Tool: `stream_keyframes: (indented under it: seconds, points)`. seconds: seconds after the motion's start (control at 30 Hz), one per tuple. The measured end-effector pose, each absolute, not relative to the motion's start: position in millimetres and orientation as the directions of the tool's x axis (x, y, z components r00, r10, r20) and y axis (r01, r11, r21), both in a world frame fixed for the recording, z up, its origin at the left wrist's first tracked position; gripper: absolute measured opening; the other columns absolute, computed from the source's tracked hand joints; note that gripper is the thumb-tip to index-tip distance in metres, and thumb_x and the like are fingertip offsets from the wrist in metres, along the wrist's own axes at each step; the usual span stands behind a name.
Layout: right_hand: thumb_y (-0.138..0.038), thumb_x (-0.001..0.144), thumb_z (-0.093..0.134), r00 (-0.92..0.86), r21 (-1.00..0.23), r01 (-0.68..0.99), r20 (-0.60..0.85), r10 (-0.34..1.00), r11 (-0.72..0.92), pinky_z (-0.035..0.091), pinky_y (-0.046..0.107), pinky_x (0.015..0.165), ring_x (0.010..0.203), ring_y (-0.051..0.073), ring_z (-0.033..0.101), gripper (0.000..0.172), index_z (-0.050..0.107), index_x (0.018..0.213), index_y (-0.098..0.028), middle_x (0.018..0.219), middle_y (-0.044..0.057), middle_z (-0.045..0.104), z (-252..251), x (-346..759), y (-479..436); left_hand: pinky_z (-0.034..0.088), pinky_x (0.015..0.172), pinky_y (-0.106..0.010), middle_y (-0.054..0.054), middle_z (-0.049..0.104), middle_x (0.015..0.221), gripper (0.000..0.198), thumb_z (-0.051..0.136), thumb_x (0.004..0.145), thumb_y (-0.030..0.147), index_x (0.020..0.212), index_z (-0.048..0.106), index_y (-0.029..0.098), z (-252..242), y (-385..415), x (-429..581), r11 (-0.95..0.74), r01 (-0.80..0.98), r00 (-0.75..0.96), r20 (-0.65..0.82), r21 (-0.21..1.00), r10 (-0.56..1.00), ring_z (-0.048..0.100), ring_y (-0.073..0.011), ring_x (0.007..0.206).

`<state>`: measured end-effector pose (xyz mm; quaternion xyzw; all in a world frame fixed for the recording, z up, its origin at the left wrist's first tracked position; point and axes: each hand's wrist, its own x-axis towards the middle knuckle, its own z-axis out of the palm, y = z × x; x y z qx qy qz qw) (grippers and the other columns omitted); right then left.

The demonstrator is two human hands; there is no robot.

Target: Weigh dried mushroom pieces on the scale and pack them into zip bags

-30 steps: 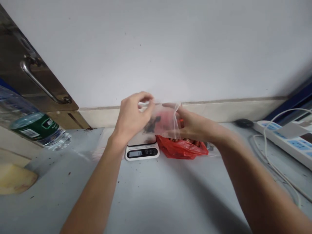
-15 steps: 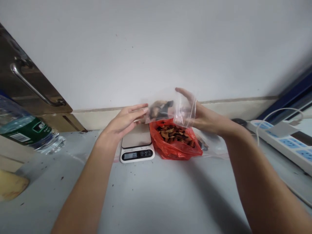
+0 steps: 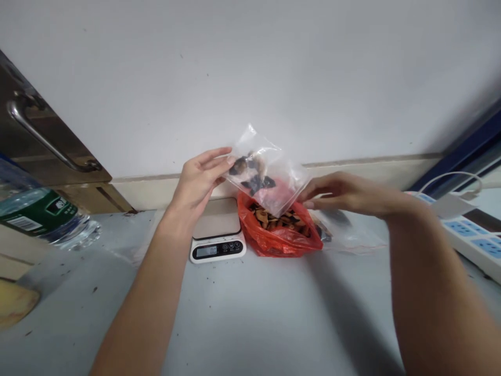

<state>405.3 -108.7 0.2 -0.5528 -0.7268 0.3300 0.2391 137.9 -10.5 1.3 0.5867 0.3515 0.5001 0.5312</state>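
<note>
A clear plastic bag [image 3: 260, 164] with a few dark and brown dried slices inside is held up at a tilt above the red plastic bag [image 3: 276, 243]. My left hand [image 3: 199, 177] pinches its left edge between thumb and fingers. At its lower right edge, my right hand [image 3: 338, 193] has its fingers closed on the plastic. Inside the open red bag lie many brown dried slices [image 3: 295, 225]. Just left of that bag stands a white digital scale [image 3: 217, 216], its display reading 0.0.
Another clear bag [image 3: 352, 235] with dried pieces lies right of the red bag. A power strip [image 3: 473, 235] with a white cable is at the right. At left are a water bottle [image 3: 43, 209], a yellowish object [image 3: 18, 303] and a metal door handle [image 3: 47, 141]. A wall [image 3: 250, 78] rises behind.
My right hand has come out of the clear bag and now grips its right edge. The bag has flattened and tilted, with my left hand now holding its left edge.
</note>
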Motion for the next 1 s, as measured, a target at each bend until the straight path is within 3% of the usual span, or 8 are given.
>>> stream_keyframes:
  seconds: [0.13, 0.3, 0.47, 0.63, 0.77, 0.83, 0.9, 1.0]
  points:
    - [-0.054, 0.071, 0.076, -0.121, -0.598, 0.801, -0.198, 0.973, -0.022, 0.047, 0.033, 0.06, 0.069, 0.021, 0.064, 0.031, 0.075, 0.074, -0.023, 0.073, 0.004, 0.074, 0, 415, -111, 0.057, 0.087, -0.034, -0.005, 0.079, 0.085, 0.031, 0.09, 0.067, 0.024, 0.096, 0.081, 0.017, -1, -9, 144, -0.309, -0.102, 0.24, 0.325, 0.946, 0.915, 0.074, -0.0219, 0.093]
    - [-0.039, 0.064, 0.082, 0.087, -0.505, 0.848, -0.171, 0.981, -0.163, 0.049, 0.033, 0.061, 0.072, 0.023, 0.068, 0.027, 0.064, 0.079, -0.025, 0.088, 0.006, 0.077, -10, 398, -96, 0.057, 0.093, -0.033, -0.004, 0.079, 0.084, 0.02, 0.09, 0.068, 0.024, 0.084, 0.081, 0.018, -7, -11, 161, -0.379, -0.127, 0.225, 0.399, 0.917, 0.889, 0.075, -0.0213, 0.095]
    - [-0.015, 0.065, 0.074, 0.124, -0.503, 0.846, -0.137, 0.983, -0.176, 0.049, 0.031, 0.062, 0.069, 0.021, 0.067, 0.024, 0.059, 0.081, -0.026, 0.076, 0.002, 0.074, -17, 386, -86, 0.057, 0.099, -0.033, -0.002, 0.081, 0.088, 0.01, 0.086, 0.074, 0.016, 0.081, 0.079, 0.02, -5, -14, 174, -0.401, -0.279, 0.156, 0.454, 0.872, 0.877, 0.077, -0.0202, 0.099]
    - [-0.029, 0.071, 0.073, 0.11, -0.547, 0.828, -0.056, 0.992, -0.123, 0.052, 0.033, 0.067, 0.077, 0.022, 0.069, 0.02, 0.06, 0.086, -0.024, 0.085, 0.005, 0.074, -18, 394, -88, 0.059, 0.099, -0.033, -0.001, 0.082, 0.089, 0.01, 0.085, 0.076, 0.015, 0.083, 0.079, 0.02, -4, -15, 178, -0.471, -0.312, 0.136, 0.53, 0.825, 0.837, 0.078, -0.0205, 0.099]
    - [-0.042, 0.066, 0.078, -0.032, -0.676, 0.734, 0.071, 0.997, 0.072, 0.058, 0.039, 0.078, 0.092, 0.026, 0.071, 0.049, 0.067, 0.111, -0.023, 0.113, 0.009, 0.076, -12, 395, -95, 0.061, 0.098, -0.033, 0.001, 0.082, 0.09, 0.01, 0.084, 0.077, 0.016, 0.084, 0.079, 0.022, -2, -17, 179, -0.567, -0.288, 0.15, 0.621, 0.772, 0.769, 0.079, -0.0207, 0.098]
    - [-0.046, 0.07, 0.078, -0.137, -0.725, 0.662, 0.131, 0.982, 0.189, 0.058, 0.042, 0.087, 0.1, 0.028, 0.071, 0.049, 0.072, 0.113, -0.024, 0.119, 0.008, 0.076, -6, 390, -98, 0.061, 0.098, -0.034, 0.001, 0.081, 0.093, 0.01, 0.082, 0.08, 0.017, 0.087, 0.078, 0.023, 1, -17, 177, -0.607, -0.266, 0.127, 0.651, 0.749, 0.748, 0.078, -0.021, 0.101]
    - [-0.051, 0.075, 0.075, -0.14, -0.763, 0.606, 0.176, 0.974, 0.225, 0.056, 0.042, 0.089, 0.1, 0.028, 0.071, 0.036, 0.076, 0.097, -0.022, 0.108, 0.007, 0.079, -3, 384, -100, 0.061, 0.097, -0.033, 0.0, 0.081, 0.098, 0.013, 0.08, 0.084, 0.019, 0.096, 0.077, 0.024, 5, -17, 171, -0.619, -0.217, 0.109, 0.649, 0.755, 0.753, 0.077, -0.0211, 0.105]
    - [-0.053, 0.076, 0.076, -0.008, -0.82, 0.532, 0.244, 0.97, 0.211, 0.054, 0.036, 0.075, 0.084, 0.024, 0.069, 0.033, 0.073, 0.079, -0.02, 0.084, 0.005, 0.075, -1, 375, -99, 0.063, 0.084, -0.029, -0.001, 0.079, 0.097, 0.028, 0.079, 0.085, 0.024, 0.113, 0.075, 0.026, 11, -14, 154, -0.583, -0.103, 0.166, 0.592, 0.806, 0.789, 0.077, -0.0194, 0.099]
